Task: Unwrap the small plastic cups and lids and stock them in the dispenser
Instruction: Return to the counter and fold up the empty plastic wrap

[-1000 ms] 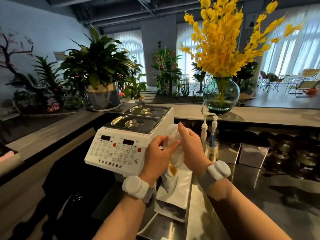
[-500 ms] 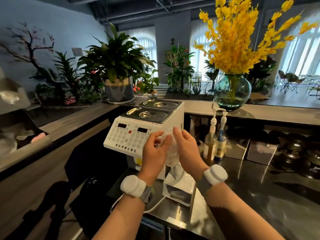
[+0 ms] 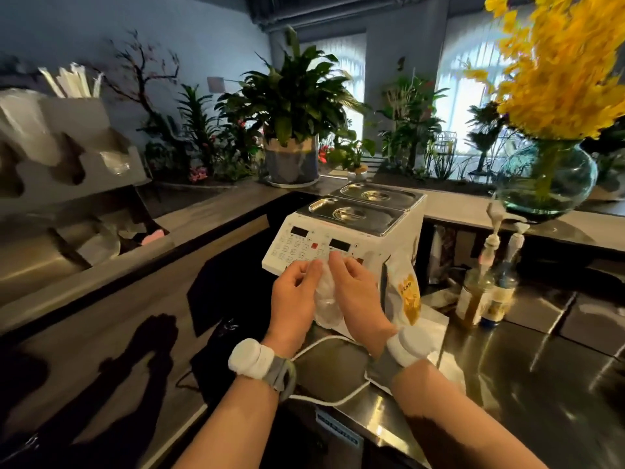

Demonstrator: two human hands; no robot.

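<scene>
A clear plastic-wrapped stack of small cups [image 3: 325, 299] stands upright between my two hands, above the steel counter's edge. My left hand [image 3: 294, 296] grips its left side and pinches the wrap at the top. My right hand [image 3: 355, 296] grips the right side, fingertips also pinching the wrap near the top. At the far left stands the grey cup and lid dispenser [image 3: 67, 154], with round openings and a few clear cups showing in it.
A white machine [image 3: 341, 231] with keypad and two steel lids sits just behind my hands. A white-and-yellow pouch [image 3: 404, 296] leans at its right. Two pump bottles [image 3: 487, 289] and a green vase [image 3: 544, 177] stand further right. A white cable [image 3: 324, 397] crosses the steel counter [image 3: 527, 377].
The view has swung left, bringing the dispenser into sight. Both hands keep hold of the wrapped cups, with fingertips working at the wrap's top.
</scene>
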